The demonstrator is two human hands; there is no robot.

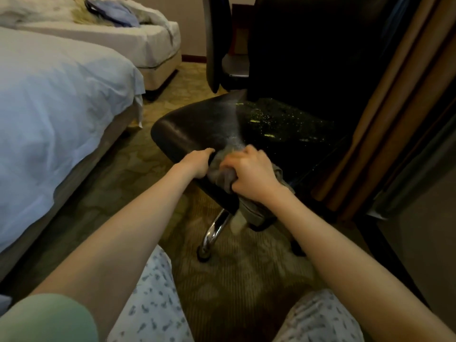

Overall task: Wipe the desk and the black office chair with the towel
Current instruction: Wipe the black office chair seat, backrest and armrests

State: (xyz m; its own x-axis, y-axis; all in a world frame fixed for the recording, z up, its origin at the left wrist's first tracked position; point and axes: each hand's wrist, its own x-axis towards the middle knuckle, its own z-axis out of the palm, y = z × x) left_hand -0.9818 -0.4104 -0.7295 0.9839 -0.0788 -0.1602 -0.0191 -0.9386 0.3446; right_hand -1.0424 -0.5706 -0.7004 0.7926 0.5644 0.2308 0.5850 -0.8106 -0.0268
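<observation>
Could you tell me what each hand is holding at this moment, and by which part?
The right hand grips the bunched middle of the grey towel; the left hand holds the front edge of the black chair seat.

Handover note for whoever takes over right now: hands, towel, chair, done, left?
Left hand: gripping the front edge of the chair seat, steadying it.
Right hand: closed on the towel, pressed at the seat's front edge; the towel's tail hangs below.
Done: cannot tell how much of the seat is wiped.
Left: the seat's right half shows specks; the backrest is dark and hard to judge. Desk not in view, state unknown.
</observation>
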